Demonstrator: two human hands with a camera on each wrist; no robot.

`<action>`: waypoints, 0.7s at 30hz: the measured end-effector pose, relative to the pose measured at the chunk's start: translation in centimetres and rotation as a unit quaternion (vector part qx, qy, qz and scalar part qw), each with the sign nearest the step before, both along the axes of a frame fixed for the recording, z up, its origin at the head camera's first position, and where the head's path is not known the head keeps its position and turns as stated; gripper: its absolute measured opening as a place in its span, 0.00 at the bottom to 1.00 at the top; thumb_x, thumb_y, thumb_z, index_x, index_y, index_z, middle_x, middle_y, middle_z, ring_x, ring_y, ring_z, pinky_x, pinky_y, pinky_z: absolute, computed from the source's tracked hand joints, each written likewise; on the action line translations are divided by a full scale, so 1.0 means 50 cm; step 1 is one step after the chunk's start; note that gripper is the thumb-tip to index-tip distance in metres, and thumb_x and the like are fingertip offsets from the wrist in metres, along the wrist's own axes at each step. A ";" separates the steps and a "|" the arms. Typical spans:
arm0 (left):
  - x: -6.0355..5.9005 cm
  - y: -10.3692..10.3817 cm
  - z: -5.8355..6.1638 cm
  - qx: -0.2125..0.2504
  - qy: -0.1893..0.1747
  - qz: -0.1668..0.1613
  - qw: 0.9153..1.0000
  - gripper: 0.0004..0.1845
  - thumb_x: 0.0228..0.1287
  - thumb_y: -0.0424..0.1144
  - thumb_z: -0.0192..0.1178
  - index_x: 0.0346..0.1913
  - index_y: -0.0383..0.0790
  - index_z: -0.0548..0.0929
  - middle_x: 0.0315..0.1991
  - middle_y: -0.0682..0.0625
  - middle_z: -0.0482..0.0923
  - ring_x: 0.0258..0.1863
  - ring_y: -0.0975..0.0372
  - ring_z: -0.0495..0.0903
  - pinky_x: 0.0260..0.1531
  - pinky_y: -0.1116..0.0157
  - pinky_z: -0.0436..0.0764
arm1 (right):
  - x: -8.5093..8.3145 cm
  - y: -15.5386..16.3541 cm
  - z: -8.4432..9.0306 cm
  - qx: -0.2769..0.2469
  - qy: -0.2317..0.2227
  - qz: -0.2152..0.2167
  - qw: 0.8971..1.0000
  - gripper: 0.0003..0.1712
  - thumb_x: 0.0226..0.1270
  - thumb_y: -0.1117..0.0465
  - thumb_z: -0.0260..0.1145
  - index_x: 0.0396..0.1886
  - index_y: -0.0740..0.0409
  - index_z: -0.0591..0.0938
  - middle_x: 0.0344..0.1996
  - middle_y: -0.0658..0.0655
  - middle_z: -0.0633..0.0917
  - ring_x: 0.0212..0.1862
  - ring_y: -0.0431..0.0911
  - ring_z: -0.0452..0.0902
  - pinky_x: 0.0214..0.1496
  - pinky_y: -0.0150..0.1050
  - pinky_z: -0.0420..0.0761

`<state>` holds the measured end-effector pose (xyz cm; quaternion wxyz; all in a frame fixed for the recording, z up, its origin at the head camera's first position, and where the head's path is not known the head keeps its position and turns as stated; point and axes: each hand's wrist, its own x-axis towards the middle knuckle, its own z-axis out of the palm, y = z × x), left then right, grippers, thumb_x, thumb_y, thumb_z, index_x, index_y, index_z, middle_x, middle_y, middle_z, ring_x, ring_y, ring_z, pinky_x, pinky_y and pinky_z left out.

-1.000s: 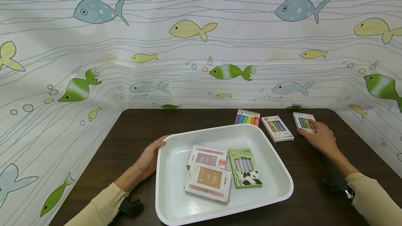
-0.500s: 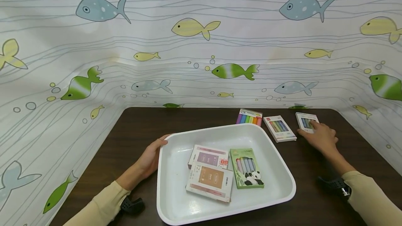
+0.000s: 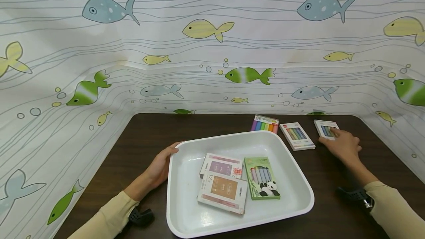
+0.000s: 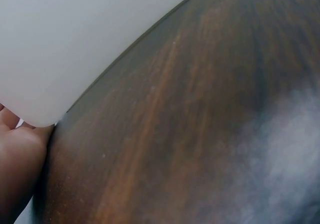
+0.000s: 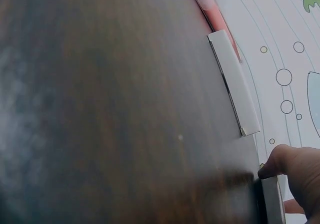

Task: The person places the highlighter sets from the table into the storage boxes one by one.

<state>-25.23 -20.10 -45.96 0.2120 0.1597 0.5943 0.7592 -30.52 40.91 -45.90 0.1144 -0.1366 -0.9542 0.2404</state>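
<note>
I log the right hand (image 3: 344,146) clamped on the rightmost white box (image 3: 323,125), near the far right corner of the bench (image 3: 159,128). Left hand (image 3: 158,165) grips the white tray (image 3: 184,209) at its far left corner; green panda box (image 3: 261,177) inside.

Pretty plain cream fabric sleeve (image 3: 104,217) on the left arm, matching cream fabric sleeve (image 3: 393,207) on the right, both stopping short of the bare left hand (image 3: 162,163) and bare right hand (image 3: 343,146). There's a chunky curved black strap (image 3: 142,217) on the left, plus a slimmer black strap (image 3: 356,194) with a shiny silvery bit (image 3: 368,203) on the right.
</note>
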 end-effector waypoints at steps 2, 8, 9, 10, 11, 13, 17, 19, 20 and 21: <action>0.000 0.000 0.000 -0.001 0.001 0.000 1.000 0.26 0.82 0.44 0.36 0.76 0.39 0.60 0.66 0.36 0.67 0.56 0.50 0.75 0.52 0.52 0.79 | 0.002 0.000 0.001 -0.008 0.005 -0.005 1.000 0.46 0.66 0.45 0.66 0.72 0.73 0.65 0.62 0.86 0.63 0.58 0.84 0.55 0.50 0.76 0.55; -0.001 -0.002 -0.003 -0.004 0.005 0.005 1.000 0.26 0.82 0.44 0.37 0.76 0.40 0.59 0.64 0.37 0.68 0.54 0.50 0.76 0.50 0.53 0.80 | 0.015 -0.001 0.008 -0.039 0.021 -0.020 0.999 0.45 0.67 0.45 0.65 0.74 0.71 0.64 0.64 0.84 0.63 0.61 0.81 0.53 0.52 0.75 0.53; -0.001 -0.003 -0.004 -0.007 0.006 0.007 1.000 0.26 0.82 0.44 0.37 0.76 0.40 0.59 0.64 0.37 0.68 0.54 0.51 0.76 0.50 0.53 0.80 | 0.016 -0.001 0.010 -0.041 0.026 -0.020 0.999 0.45 0.68 0.46 0.65 0.74 0.70 0.64 0.65 0.84 0.62 0.61 0.81 0.53 0.52 0.75 0.52; -0.002 -0.004 -0.005 -0.010 0.007 0.010 1.000 0.26 0.82 0.44 0.37 0.76 0.40 0.59 0.64 0.37 0.68 0.54 0.51 0.76 0.50 0.53 0.80 | 0.017 -0.001 0.012 -0.042 0.031 -0.020 0.998 0.45 0.68 0.46 0.65 0.74 0.69 0.64 0.65 0.84 0.62 0.62 0.81 0.53 0.53 0.75 0.52; -0.002 -0.004 -0.005 -0.014 0.009 0.012 1.000 0.26 0.82 0.44 0.37 0.76 0.40 0.59 0.64 0.37 0.68 0.54 0.51 0.76 0.50 0.53 0.80 | 0.019 -0.002 0.014 -0.043 0.036 -0.018 0.998 0.45 0.68 0.46 0.65 0.75 0.69 0.64 0.65 0.84 0.61 0.62 0.81 0.52 0.53 0.75 0.52; -0.001 -0.005 -0.006 -0.017 0.009 0.016 1.000 0.26 0.82 0.45 0.36 0.76 0.40 0.59 0.64 0.37 0.68 0.54 0.51 0.76 0.50 0.53 0.80 | 0.023 -0.005 0.020 -0.043 0.044 -0.013 0.998 0.45 0.68 0.46 0.65 0.75 0.68 0.64 0.66 0.83 0.61 0.62 0.81 0.52 0.52 0.75 0.52; -0.001 -0.005 -0.006 -0.015 0.009 0.012 1.000 0.26 0.82 0.45 0.37 0.77 0.40 0.58 0.64 0.37 0.67 0.54 0.51 0.75 0.50 0.53 0.80 | 0.032 -0.017 0.035 -0.055 0.059 -0.003 0.997 0.44 0.68 0.47 0.66 0.76 0.66 0.64 0.69 0.82 0.59 0.64 0.81 0.51 0.55 0.78 0.51; 0.000 -0.004 -0.005 -0.011 0.009 0.009 1.000 0.26 0.82 0.44 0.37 0.76 0.40 0.59 0.64 0.37 0.67 0.54 0.51 0.75 0.50 0.53 0.80 | 0.038 -0.029 0.044 -0.060 0.068 0.007 0.996 0.44 0.68 0.47 0.66 0.76 0.65 0.64 0.70 0.80 0.59 0.65 0.80 0.49 0.57 0.79 0.48; -0.001 -0.003 -0.005 -0.009 0.010 0.007 1.000 0.26 0.82 0.44 0.37 0.76 0.40 0.59 0.64 0.37 0.67 0.54 0.51 0.75 0.50 0.53 0.80 | 0.041 -0.036 0.048 -0.065 0.074 0.015 0.995 0.44 0.68 0.48 0.66 0.76 0.66 0.64 0.71 0.80 0.59 0.66 0.80 0.49 0.58 0.80 0.46; -0.001 -0.002 -0.005 -0.007 0.010 0.006 1.000 0.26 0.82 0.44 0.37 0.76 0.40 0.59 0.64 0.37 0.68 0.54 0.51 0.76 0.50 0.53 0.80 | 0.044 -0.045 0.052 -0.065 0.079 0.024 0.994 0.43 0.68 0.48 0.67 0.75 0.66 0.65 0.71 0.80 0.58 0.66 0.80 0.49 0.58 0.80 0.46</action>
